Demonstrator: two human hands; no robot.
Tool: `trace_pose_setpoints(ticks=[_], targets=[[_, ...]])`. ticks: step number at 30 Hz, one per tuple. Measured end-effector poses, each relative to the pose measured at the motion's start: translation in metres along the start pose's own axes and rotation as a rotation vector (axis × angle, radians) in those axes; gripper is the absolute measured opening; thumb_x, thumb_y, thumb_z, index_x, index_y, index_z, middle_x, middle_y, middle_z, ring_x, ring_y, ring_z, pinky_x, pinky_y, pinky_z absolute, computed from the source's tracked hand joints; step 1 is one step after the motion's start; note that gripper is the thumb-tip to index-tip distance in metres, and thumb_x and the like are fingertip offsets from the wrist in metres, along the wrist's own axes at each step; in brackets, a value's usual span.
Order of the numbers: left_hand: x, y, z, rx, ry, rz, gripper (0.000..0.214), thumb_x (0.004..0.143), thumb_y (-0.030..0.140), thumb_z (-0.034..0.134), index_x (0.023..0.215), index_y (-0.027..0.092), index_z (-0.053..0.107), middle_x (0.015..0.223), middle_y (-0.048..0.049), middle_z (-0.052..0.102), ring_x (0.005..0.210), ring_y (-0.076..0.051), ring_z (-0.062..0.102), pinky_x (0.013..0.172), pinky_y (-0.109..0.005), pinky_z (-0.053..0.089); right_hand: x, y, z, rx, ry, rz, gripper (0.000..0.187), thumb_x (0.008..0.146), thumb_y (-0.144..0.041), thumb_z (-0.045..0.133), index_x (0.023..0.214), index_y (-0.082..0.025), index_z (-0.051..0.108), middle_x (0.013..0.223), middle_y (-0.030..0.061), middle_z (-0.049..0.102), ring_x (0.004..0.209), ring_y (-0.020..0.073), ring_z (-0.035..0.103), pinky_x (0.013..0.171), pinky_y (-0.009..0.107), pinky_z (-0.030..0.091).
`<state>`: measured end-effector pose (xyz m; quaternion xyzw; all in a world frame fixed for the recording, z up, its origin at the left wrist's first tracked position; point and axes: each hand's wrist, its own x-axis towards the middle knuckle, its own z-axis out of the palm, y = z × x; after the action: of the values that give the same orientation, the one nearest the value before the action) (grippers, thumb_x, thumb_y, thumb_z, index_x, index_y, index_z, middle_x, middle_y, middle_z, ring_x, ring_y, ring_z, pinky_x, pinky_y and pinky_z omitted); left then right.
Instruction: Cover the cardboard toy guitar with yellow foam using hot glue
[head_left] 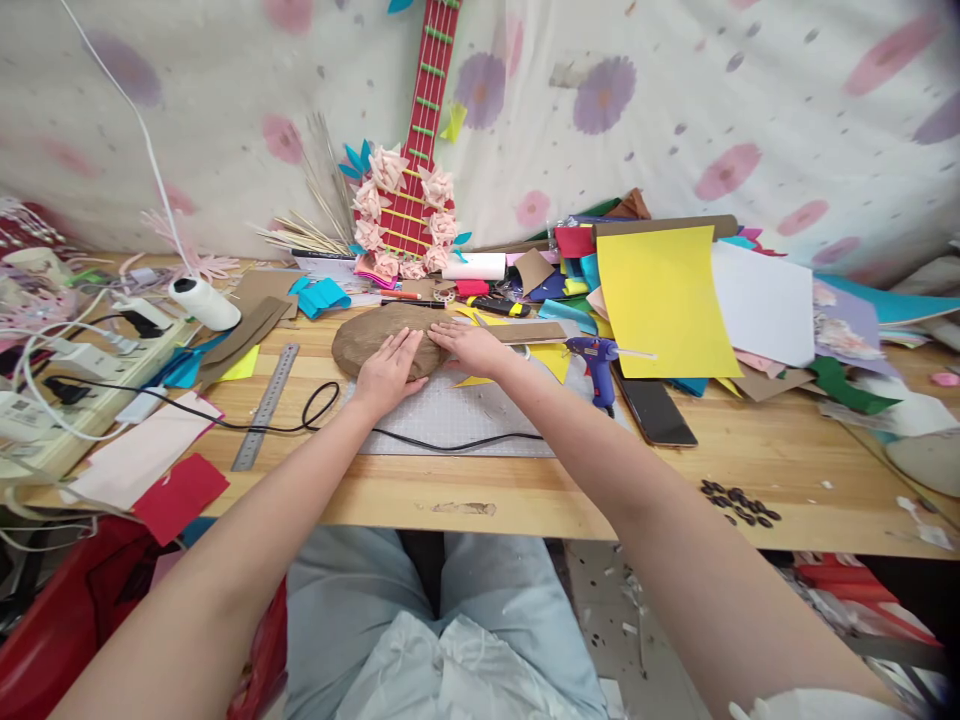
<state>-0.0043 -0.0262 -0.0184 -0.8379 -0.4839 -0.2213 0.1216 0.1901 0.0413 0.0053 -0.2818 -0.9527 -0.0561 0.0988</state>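
Observation:
A brown oval, paper- or felt-covered piece [367,342] lies at the back of the grey cutting mat [480,415]. My left hand [394,372] rests on its front right part with the fingers stretched out. Fingertips of my right hand [466,347] touch the right end of the oval, the fingers extended and lying flat. A narrow brown strip [529,333] runs rightward behind my right hand, over yellow sheet pieces [553,362]; whether it joins the oval is hidden. Beside them a blue glue gun [595,365] stands with its nozzle to the left.
A red paper guitar [409,205] with pink flowers leans at the back. A metal ruler [265,405] and power strip [56,420] lie left. A black cable [450,446] crosses the mat. Phone [658,410], colored sheets [664,300] and dark beads [742,502] are right.

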Motion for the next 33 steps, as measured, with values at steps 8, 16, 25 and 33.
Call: trace_pose_setpoints(ticks=[8,16,25,33], targets=[[-0.011,-0.021,-0.008,-0.046,-0.011,0.139,0.087,0.074,0.042,0.065,0.143,0.010,0.024,0.142,-0.0161,0.040,0.132,-0.025,0.036,0.111,-0.039,0.030,-0.004,0.005,0.011,-0.011,0.056,0.001,0.054,0.078,-0.022,0.064,0.129,-0.009,0.050,0.135,0.0159,0.049,0.126,0.0252,0.045,0.107,0.040,0.034],[-0.022,-0.039,-0.024,-0.034,-0.067,0.171,0.077,0.076,0.034,0.059,0.142,0.011,0.027,0.140,-0.0142,0.044,0.134,-0.025,0.033,0.110,-0.041,0.031,-0.007,-0.011,0.004,0.019,0.112,-0.054,0.065,0.078,-0.033,0.064,0.134,-0.008,0.043,0.139,0.0166,0.044,0.128,0.0287,0.041,0.109,0.045,0.029],[-0.023,-0.039,-0.020,-0.002,-0.029,0.112,0.061,0.078,0.027,0.055,0.136,0.014,0.040,0.134,-0.0136,0.051,0.123,-0.023,0.048,0.102,-0.036,0.042,0.002,-0.038,0.014,0.040,0.156,-0.037,0.057,0.082,-0.032,0.057,0.134,-0.012,0.044,0.142,0.0153,0.040,0.132,0.0298,0.034,0.108,0.047,0.029],[-0.017,-0.028,-0.008,-0.034,0.018,0.024,0.066,0.082,0.037,0.054,0.139,0.013,0.034,0.138,-0.0142,0.046,0.130,-0.024,0.039,0.110,-0.042,0.030,0.001,-0.035,0.005,0.061,0.124,-0.008,0.055,0.085,-0.033,0.054,0.133,-0.010,0.046,0.144,0.0148,0.038,0.134,0.0284,0.032,0.110,0.044,0.027]])
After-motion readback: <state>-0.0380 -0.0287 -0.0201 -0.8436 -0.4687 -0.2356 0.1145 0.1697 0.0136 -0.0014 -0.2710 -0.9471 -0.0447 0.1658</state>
